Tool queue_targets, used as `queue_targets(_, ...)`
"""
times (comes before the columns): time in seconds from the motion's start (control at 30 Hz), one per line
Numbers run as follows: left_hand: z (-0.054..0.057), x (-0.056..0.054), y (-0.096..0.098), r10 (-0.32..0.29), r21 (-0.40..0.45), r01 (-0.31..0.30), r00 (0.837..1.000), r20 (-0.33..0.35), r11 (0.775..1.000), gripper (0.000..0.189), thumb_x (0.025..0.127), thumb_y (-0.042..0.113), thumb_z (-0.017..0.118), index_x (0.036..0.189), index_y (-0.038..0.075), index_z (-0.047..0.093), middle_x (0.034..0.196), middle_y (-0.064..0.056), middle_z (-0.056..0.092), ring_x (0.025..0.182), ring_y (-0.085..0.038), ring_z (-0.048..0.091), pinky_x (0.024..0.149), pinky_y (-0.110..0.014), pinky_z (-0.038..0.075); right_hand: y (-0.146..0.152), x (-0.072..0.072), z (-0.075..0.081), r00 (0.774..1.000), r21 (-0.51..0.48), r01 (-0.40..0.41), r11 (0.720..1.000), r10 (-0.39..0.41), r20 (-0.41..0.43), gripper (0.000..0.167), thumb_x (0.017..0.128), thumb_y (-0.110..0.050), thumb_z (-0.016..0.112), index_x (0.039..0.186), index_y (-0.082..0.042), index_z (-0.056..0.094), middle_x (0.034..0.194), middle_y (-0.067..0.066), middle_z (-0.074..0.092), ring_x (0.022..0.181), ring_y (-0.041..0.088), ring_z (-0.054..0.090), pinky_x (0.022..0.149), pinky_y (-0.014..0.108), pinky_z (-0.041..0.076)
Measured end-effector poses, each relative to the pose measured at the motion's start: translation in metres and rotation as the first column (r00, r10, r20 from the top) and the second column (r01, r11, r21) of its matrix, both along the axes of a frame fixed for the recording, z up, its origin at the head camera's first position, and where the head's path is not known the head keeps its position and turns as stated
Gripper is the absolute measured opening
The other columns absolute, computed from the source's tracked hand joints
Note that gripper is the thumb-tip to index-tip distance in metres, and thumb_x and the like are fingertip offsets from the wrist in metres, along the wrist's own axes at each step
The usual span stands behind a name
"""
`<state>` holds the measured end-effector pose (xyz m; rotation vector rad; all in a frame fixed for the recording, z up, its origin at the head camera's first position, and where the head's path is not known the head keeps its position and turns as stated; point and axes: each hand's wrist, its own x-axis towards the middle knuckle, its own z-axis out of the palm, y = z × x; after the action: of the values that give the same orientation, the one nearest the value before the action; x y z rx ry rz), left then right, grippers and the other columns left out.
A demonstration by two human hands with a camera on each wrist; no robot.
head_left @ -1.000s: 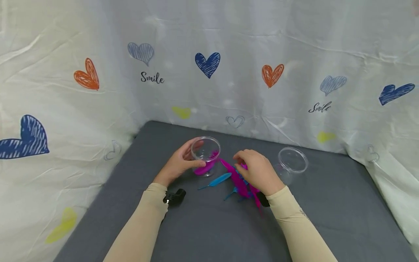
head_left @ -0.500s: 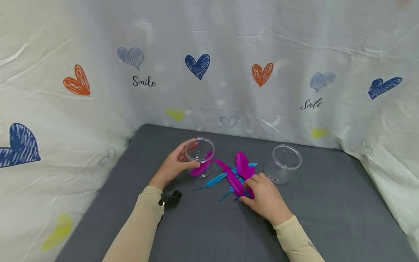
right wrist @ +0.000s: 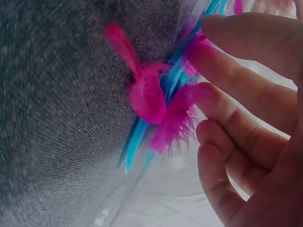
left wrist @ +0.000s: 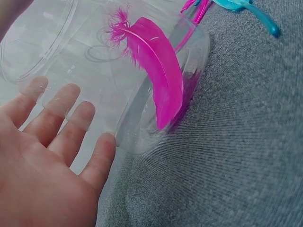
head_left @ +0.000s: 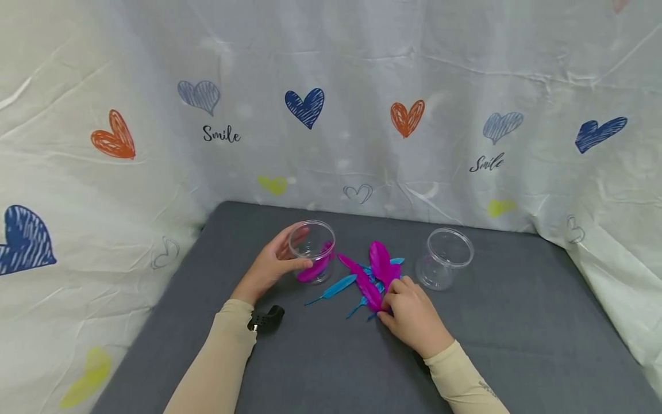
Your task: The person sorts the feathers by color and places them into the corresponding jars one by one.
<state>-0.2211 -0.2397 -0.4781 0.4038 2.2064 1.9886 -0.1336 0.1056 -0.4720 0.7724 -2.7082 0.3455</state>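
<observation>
My left hand (head_left: 266, 264) holds a clear plastic cup (head_left: 312, 230), its thumb in front and fingers round the far side. One magenta feather (left wrist: 158, 71) leans inside that cup. My right hand (head_left: 414, 316) is at the near right side of a loose pile of feathers on the cloth. Its thumb and index finger pinch at a magenta feather (right wrist: 199, 42), whose held part is mostly hidden by the fingers. Other magenta feathers (head_left: 380, 261) lie over blue feathers (head_left: 338, 286) in the pile, between the cups.
A second clear plastic cup (head_left: 437, 270) stands upright to the right of the pile. Grey cloth (head_left: 331, 368) covers the table. A white curtain (head_left: 357, 69) printed with hearts hangs behind and at the sides.
My right hand has come back from above the pile toward its near right side, uncovering magenta and blue feathers, and now barely moves. My left hand keeps holding the cup. The head view has shifted slightly.
</observation>
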Motion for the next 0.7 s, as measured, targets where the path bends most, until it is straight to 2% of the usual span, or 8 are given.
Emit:
queue_targets(0.17,0.0,0.005,-0.004,0.013,0.001,-0.013,1.0,0.003,1.0,0.09,0.092,0.018,0.089,0.165,0.034,0.04,0.172,0.0,0.045,0.164,-0.02,0.036,0.132,-0.05,0.031,-0.001,0.001,-0.001,1.0,-0.005,-0.015,1.0,0.015,-0.011,0.019,0.078,-0.02,0.098,0.076,-0.017,0.08,0.082,-0.007,0.058,0.081,0.013,0.048,0.071,0.03,0.048)
queue_targets(0.37,-0.003,0.007,-0.004,-0.001,0.0,0.001,1.0,0.002,1.0,0.09,0.092,0.019,0.089,0.166,0.033,0.04,0.171,0.002,0.046,0.164,-0.021,0.036,0.133,-0.05,0.032,0.008,0.001,0.003,0.998,-0.021,0.01,1.0,-0.011,-0.069,0.02,0.079,-0.014,0.095,0.075,-0.017,0.076,0.081,-0.007,0.061,0.079,0.013,0.05,0.07,0.028,0.051)
queue_targets(0.53,-0.001,0.008,-0.003,0.003,-0.002,-0.003,1.0,0.004,1.0,0.09,0.09,0.02,0.09,0.165,0.034,0.042,0.17,0.005,0.047,0.164,-0.02,0.036,0.134,-0.052,0.03,0.017,-0.002,0.01,0.991,-0.053,0.012,0.999,-0.02,-0.135,0.016,0.079,-0.01,0.095,0.079,-0.013,0.079,0.084,-0.004,0.069,0.08,0.016,0.055,0.071,0.031,0.057)
queue_targets(0.7,0.0,0.004,-0.002,-0.004,-0.007,0.004,1.0,-0.009,1.0,0.09,0.091,0.021,0.09,0.165,0.034,0.041,0.171,0.002,0.046,0.164,-0.019,0.035,0.135,-0.052,0.028,0.026,-0.005,0.02,0.983,-0.106,0.006,0.994,-0.026,-0.184,0.017,0.08,-0.008,0.093,0.081,-0.013,0.077,0.082,-0.001,0.073,0.079,0.018,0.059,0.067,0.032,0.059)
